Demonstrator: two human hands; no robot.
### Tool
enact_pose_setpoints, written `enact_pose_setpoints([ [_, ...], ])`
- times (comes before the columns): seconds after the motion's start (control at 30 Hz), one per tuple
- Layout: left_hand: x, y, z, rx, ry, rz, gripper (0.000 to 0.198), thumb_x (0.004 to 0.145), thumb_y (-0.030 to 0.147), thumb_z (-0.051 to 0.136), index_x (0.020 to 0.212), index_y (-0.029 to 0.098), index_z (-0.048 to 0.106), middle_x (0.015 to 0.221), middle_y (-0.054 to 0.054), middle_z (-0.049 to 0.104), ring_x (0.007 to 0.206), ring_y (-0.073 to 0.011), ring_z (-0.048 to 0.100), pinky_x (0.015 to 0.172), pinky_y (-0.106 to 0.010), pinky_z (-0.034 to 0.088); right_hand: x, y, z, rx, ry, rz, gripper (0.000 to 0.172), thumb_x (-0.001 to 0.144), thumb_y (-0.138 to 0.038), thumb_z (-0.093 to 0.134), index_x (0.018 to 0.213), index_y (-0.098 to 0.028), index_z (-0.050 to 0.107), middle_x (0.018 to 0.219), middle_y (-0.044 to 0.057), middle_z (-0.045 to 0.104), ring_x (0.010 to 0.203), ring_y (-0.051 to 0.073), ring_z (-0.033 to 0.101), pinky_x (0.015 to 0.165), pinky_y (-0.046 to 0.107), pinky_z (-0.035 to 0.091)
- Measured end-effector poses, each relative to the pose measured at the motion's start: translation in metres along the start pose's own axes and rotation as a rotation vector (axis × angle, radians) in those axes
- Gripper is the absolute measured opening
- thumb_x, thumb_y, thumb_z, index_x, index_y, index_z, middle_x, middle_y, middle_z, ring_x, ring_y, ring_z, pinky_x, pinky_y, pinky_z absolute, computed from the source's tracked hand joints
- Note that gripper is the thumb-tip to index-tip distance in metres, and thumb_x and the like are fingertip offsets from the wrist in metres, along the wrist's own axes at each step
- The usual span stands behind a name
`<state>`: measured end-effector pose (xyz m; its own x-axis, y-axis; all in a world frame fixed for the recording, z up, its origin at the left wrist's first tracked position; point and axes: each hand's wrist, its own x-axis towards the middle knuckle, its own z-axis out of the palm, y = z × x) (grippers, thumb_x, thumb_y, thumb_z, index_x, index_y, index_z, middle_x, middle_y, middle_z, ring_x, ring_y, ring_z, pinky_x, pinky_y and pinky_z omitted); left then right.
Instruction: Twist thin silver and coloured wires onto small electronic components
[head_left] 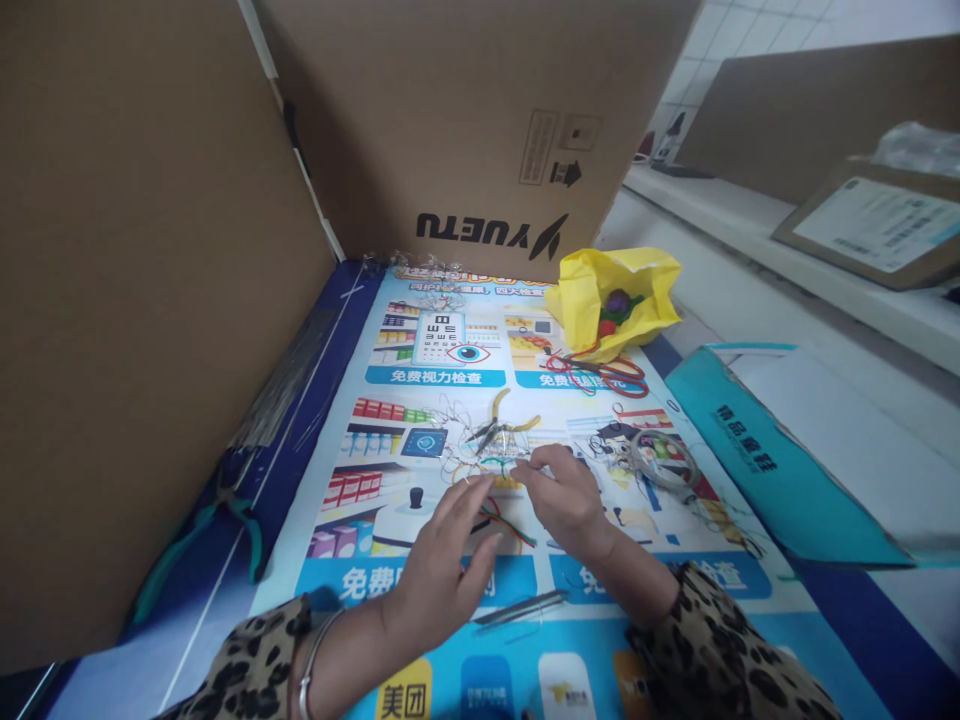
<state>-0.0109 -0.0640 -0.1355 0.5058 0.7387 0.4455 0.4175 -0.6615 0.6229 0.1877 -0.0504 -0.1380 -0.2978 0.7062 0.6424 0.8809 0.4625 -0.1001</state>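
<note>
My left hand (448,565) is open over the printed sheet, its fingers stretched forward and the thumb apart. Facing it, my right hand (564,500) is closed in a pinch; what lies between its fingertips is too small to make out. A green cord (495,463) runs close to those fingertips. Red and green cords (510,524) lie between the two hands. Just beyond are small pliers with yellow handles (498,425), jaws toward the left, amid thin bent wire (450,440). Nearer to me rest some thin dark rods (521,608).
Tall cardboard panels (450,130) stand left and behind. A yellow bag (581,290) holds coloured balls, with red cord (626,380) before it. Right are a wire coil (664,460) and a teal box (780,460). Left lie teal-handled pliers (251,535) and straight wires (281,385).
</note>
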Motion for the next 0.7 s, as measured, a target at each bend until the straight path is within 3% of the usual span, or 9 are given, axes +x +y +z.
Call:
enact_pose_setpoints([
  [0.47,-0.0020,0.0014,-0.0033,0.007,-0.027,-0.007,0.053,0.089,0.017,0.045,0.139,0.021,0.027,0.133,-0.010,0.050,0.126,-0.0224,0.043,0.101,-0.039,0.043,0.0015,0.0005,0.0028,-0.010,0.030,-0.033,0.022,0.082,-0.006,0.053,0.078,-0.022,0.067,0.071,0.002,0.053,0.068,0.013,0.047,0.064,0.024,0.037],
  [0.7,-0.0033,0.0016,-0.0048,-0.010,-0.047,-0.002,0.052,0.089,0.019,0.044,0.139,0.020,0.029,0.133,-0.011,0.049,0.126,-0.0223,0.043,0.102,-0.039,0.042,0.0052,0.0000,0.0025,0.031,0.035,0.023,0.024,0.084,-0.009,0.050,0.073,-0.021,0.068,0.069,0.002,0.051,0.066,0.012,0.047,0.060,0.022,0.036],
])
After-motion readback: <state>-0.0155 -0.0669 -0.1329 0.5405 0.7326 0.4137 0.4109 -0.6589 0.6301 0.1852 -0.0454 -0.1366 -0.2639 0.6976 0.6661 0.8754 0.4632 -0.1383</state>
